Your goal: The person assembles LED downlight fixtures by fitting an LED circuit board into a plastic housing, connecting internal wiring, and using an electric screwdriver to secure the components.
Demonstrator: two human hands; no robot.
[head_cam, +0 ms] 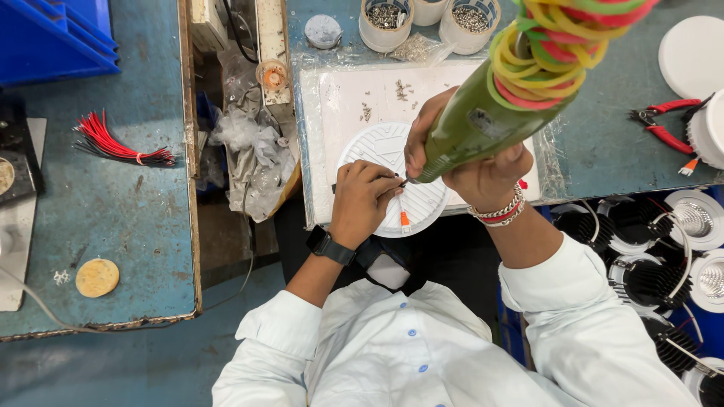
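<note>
Round white ribbed light housing (381, 151), lying flat on a white sheet (347, 94) at the near edge of the worktop (618, 151); both our hands are on or over it. Left hand (362, 200): fingers curled and pressed down on the housing, pinching something small at the driver's tip; we cannot tell what. A black watch (332, 247) sits on that wrist. Right hand (471, 169): closed around a green power screwdriver (483, 124), held slanted, its tip down on the housing just beside the left fingertips. Coloured rubber bands (554, 45) wrap the driver's upper body; beaded bracelets (501, 211) circle the right wrist.

Right of the right hand, below the worktop edge: black finned heat sinks with silver reflectors (656, 256), packed close. Further right on the worktop: red-handled pliers (664, 124) and white round covers (690, 53).

Left of the left hand, across a gap stuffed with crumpled clear plastic (253, 151): a second blue worktop (113, 211) carrying a bundle of red and black wires (113, 145) and a tan disc (97, 277).

Beyond both hands: three white tubs of screws (386, 22), with loose screws (403, 90) scattered on the sheet.
</note>
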